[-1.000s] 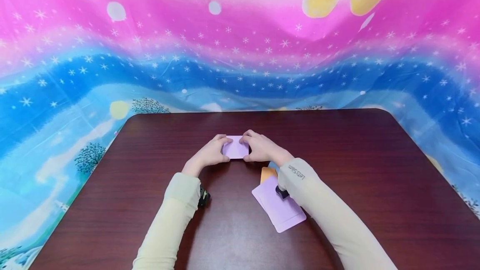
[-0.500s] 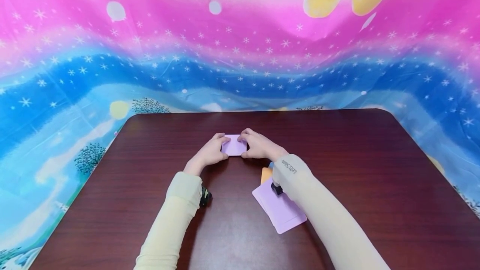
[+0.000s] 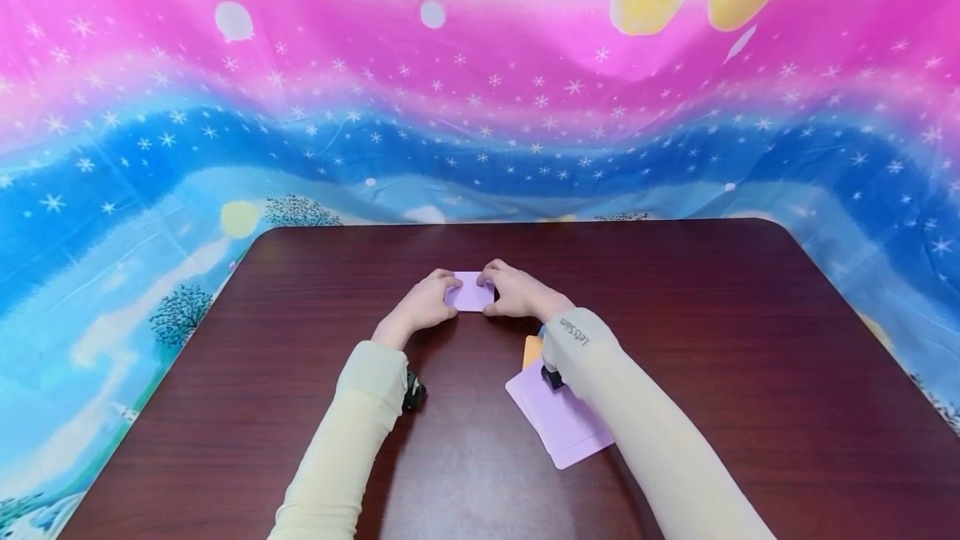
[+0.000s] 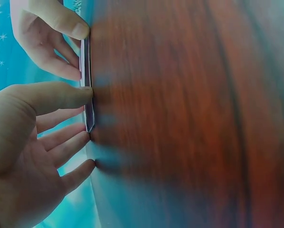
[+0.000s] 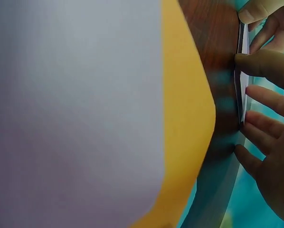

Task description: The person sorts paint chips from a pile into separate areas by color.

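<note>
A light purple card [image 3: 470, 294] lies between both hands toward the far side of the table. My left hand [image 3: 422, 304] pinches its left end, thumb at the near edge and fingers over the top and far side. At the right end, my right hand [image 3: 521, 292] pinches it the same way. Edge-on in the left wrist view, the card [image 4: 88, 64] shows as a thin strip close over the wood, with a dark underside. The thumb presses near its end and the other fingertips touch the table behind it.
Under the right forearm lies a fanned stack of purple cards [image 3: 566, 423], with an orange card [image 3: 532, 348] and a blue corner [image 3: 542, 330] showing beneath. The dark wooden table [image 3: 712, 298] ends at a patterned cloth backdrop [image 3: 480, 107].
The right wrist has shifted slightly left and away, showing more of the stack's right side. The card's near edge sits a little farther back. Both hands keep their grip.
</note>
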